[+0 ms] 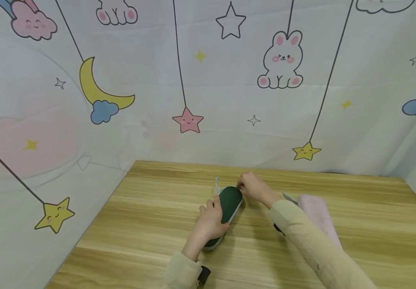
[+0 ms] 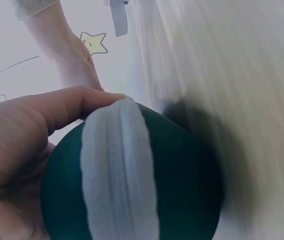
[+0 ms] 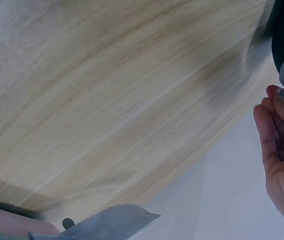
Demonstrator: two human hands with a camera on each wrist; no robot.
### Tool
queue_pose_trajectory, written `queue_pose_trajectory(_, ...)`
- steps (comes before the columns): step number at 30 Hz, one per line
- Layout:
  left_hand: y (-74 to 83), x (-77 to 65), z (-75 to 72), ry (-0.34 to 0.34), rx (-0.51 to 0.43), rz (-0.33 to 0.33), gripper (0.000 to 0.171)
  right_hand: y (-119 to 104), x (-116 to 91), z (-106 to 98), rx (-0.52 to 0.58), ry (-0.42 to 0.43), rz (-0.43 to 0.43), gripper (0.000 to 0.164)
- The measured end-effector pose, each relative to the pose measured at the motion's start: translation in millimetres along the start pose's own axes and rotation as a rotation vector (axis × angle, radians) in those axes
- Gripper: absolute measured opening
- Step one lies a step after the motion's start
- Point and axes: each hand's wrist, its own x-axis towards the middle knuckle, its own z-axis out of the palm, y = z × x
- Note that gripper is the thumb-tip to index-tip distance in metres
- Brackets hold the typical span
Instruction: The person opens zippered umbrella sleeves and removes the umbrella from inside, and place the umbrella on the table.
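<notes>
A long dark-green case with rounded ends stands tilted on the wooden table, a pale zipper band running round it. My left hand grips its near part, fingers over the green top and thumb on the side. At the far end my right hand pinches a small metal zipper pull between thumb and fingertips. A white strap sticks up beside that end. The zipper looks closed along the near end in the left wrist view; elsewhere I cannot tell.
Right of the case, partly behind the right forearm, lies a soft-looking pink oblong thing. A grey, pointed, mesh-like flap is beside it. The wooden table meets a printed cloth backdrop at its back and left edges.
</notes>
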Motion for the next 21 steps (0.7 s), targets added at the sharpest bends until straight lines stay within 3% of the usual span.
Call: queue_pose_trajectory(21,0.4,0.1,-1.7,-0.015,-0.001,-0.002,0.083,0.0,-5.5,-0.3,-0.033,0.024,0.01,0.022)
